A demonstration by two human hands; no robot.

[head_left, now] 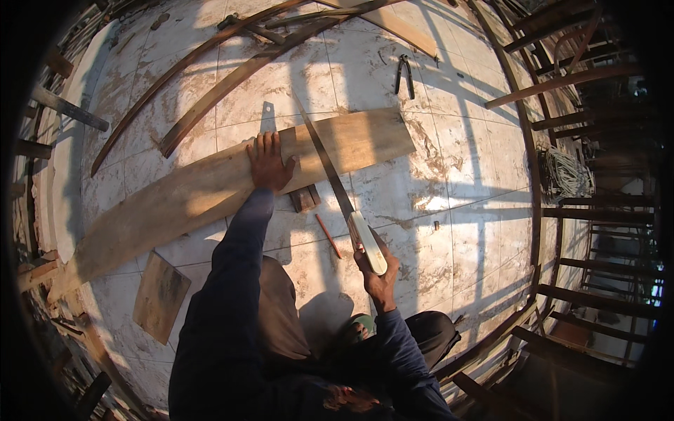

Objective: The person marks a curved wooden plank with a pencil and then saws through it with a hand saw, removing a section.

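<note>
My left hand (270, 160) rests on a long wooden board (175, 196), fingers stretched toward its far edge. My right hand (379, 277) grips the pale handle of a handsaw (368, 245); its long blade (330, 175) slants across the board near the right end. A short wood block (305, 198) sits under the board's near edge. A red pencil (328, 235) lies on the tiles left of the saw handle. Just beyond the board is a flat metal piece with a hole (267, 112), partly hidden.
Long timber strips (217, 91) and a lighter board (400, 28) lie across the back. Black-handled pincers (404, 76) are at the back right. A square wood offcut (160, 298) lies at the left. Wooden framing (583, 203) and a pale coiled bundle (565, 172) line the right side.
</note>
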